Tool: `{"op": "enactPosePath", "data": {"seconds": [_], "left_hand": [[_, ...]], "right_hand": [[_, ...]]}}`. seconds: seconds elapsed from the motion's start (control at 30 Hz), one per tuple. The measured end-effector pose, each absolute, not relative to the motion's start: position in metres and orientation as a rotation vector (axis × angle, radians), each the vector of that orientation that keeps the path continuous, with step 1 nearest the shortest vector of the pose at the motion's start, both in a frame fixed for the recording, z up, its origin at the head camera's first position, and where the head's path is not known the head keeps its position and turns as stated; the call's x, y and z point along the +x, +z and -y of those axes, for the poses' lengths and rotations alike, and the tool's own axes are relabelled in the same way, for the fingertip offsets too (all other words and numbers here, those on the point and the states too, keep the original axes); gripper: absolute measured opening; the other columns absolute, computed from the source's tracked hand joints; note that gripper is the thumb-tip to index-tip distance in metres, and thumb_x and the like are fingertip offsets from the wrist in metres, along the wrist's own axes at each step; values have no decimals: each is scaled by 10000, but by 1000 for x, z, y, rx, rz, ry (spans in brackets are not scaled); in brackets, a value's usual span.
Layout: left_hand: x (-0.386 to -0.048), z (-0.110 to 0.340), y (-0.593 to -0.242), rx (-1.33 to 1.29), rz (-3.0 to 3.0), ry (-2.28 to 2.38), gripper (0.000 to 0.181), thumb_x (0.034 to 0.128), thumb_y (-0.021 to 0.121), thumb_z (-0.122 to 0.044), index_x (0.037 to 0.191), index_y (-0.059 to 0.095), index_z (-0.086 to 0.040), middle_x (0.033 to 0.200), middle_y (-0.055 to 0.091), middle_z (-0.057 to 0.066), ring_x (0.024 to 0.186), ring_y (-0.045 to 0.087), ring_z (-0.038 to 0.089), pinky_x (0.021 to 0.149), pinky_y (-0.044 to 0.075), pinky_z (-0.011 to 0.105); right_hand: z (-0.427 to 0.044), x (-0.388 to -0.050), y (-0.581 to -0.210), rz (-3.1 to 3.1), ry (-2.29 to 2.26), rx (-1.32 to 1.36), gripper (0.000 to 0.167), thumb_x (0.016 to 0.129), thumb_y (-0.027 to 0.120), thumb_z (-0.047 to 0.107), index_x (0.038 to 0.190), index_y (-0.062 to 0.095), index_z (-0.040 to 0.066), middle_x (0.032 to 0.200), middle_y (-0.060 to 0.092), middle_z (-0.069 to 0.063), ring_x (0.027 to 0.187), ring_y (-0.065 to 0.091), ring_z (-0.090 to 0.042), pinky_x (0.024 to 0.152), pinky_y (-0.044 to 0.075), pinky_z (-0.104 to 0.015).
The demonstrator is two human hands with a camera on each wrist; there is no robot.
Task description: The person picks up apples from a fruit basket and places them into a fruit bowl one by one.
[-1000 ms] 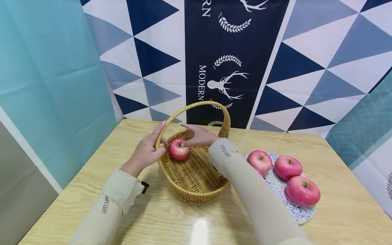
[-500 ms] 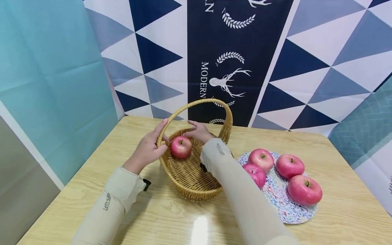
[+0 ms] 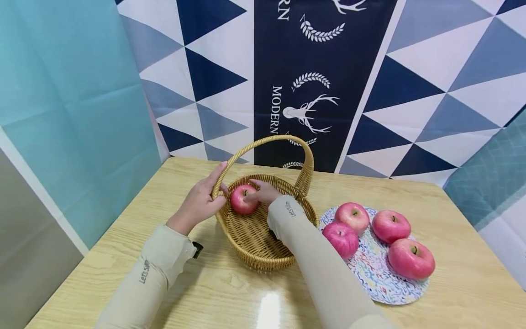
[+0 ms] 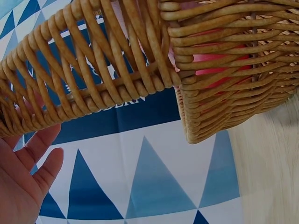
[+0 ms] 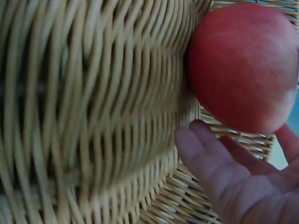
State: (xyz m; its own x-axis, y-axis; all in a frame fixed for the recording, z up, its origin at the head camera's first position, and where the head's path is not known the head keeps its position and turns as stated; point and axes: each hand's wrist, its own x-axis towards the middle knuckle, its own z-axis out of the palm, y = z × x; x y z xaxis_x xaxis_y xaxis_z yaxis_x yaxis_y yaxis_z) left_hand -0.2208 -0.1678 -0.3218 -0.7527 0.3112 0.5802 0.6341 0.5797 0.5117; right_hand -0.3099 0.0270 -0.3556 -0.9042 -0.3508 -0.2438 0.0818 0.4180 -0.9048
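My left hand (image 3: 201, 201) holds the left foot of the handle of the wicker basket (image 3: 263, 262), its index finger lying along the handle (image 3: 263, 141). The left wrist view shows this hand (image 4: 23, 177) against the woven handle band, some fingers hidden behind the canes. One red apple (image 3: 242, 203) sits inside, by the basket's left wall. My right hand (image 3: 265, 192) reaches in over it, the thumb touching the apple. In the right wrist view, the fingers (image 5: 210, 163) extend loosely beside the apple (image 5: 245, 70) without visibly wrapping it.
Right of the basket lies a round patterned mat (image 3: 382, 278) bearing several red apples (image 3: 411, 258). All stand on a light wooden table (image 3: 230, 301). A patterned cloth (image 3: 222, 68) hangs behind the table's back edge.
My right hand first drew back from the apple and has now come down to it again. More apples on the mat show as the right sleeve shifted left. The left hand stays put.
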Motion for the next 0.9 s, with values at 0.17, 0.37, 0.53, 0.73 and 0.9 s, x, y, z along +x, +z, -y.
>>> {"op": "enactPosePath", "data": {"seconds": [0.17, 0.37, 0.53, 0.73, 0.9], "left_hand": [[-221, 167, -324, -762, 2380, -1012, 736, 752, 515, 31, 1460, 327, -48, 840, 649, 94, 734, 520, 234, 661, 437, 376], [-220, 167, -323, -745, 2388, -1031, 738, 755, 506, 33, 1466, 320, -32, 848, 650, 100, 726, 512, 237, 660, 432, 380], [-218, 168, -323, -741, 2393, -1038, 747, 749, 517, 28, 1465, 309, -27, 848, 648, 121, 725, 524, 240, 655, 449, 379], [-218, 167, -324, -770, 2370, -1040, 751, 748, 511, 40, 1463, 300, -52, 836, 644, 123, 720, 527, 241, 640, 441, 367], [-220, 167, -325, -796, 2340, -1038, 755, 749, 502, 48, 1464, 289, -69, 823, 643, 115, 710, 521, 235, 630, 431, 369]], "right_hand": [[-26, -310, -366, -2310, -1402, -251, 801, 803, 723, 148, 1505, 337, 173, 1385, 471, -147, 1058, 522, -245, 680, 497, -382], [-24, -323, -381, -2255, -1394, -272, 917, 750, 763, 88, 1524, 282, 188, 1416, 428, -141, 1091, 530, -271, 666, 549, -416], [-22, -328, -387, -2214, -1392, -287, 978, 711, 770, -12, 1527, 263, 174, 1414, 409, -157, 1101, 535, -284, 685, 555, -400], [-19, -327, -388, -2217, -1419, -245, 942, 675, 779, -50, 1481, 337, 154, 1334, 458, -162, 1048, 567, -303, 652, 561, -403], [-18, -328, -388, -2272, -1351, -259, 865, 639, 803, 21, 1406, 420, 134, 1222, 513, -144, 916, 609, -266, 599, 563, -369]]}}
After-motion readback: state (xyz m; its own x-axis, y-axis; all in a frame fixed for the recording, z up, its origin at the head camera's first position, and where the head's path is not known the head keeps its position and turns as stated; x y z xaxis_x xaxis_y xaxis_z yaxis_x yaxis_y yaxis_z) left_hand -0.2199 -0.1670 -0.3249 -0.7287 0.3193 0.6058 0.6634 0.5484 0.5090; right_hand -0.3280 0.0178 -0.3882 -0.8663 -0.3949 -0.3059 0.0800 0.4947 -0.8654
